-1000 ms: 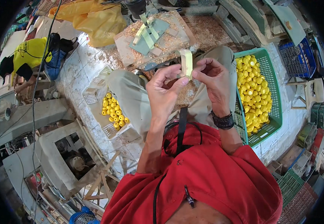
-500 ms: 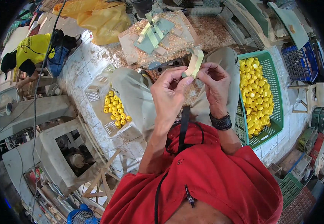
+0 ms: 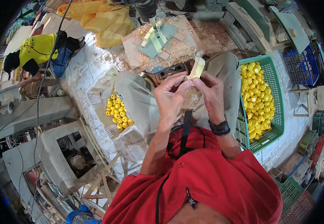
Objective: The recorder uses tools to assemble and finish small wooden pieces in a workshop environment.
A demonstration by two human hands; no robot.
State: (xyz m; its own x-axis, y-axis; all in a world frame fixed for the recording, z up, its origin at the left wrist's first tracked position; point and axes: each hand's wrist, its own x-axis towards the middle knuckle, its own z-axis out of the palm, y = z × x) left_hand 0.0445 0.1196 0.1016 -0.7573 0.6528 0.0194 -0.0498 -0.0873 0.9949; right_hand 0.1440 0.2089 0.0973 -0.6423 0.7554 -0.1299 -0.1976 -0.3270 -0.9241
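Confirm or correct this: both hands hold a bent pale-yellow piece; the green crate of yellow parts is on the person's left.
No: the head view shows the green crate on the person's right. Left hand and right hand do hold the bent piece.

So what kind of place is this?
Probably a workshop, maybe for woodworking: there are shavings scattered on the floor, a dark drill-like machine part, and a green crate holding lots of small yellow pieces.

At its lower end the pale curved piece point(image 3: 198, 68) is hidden by fingers point(image 3: 185, 85), the white basket point(image 3: 112, 131) partly by a trouser leg point(image 3: 135, 93), and the blue fan point(image 3: 78, 216) is cut off by the lower edge.
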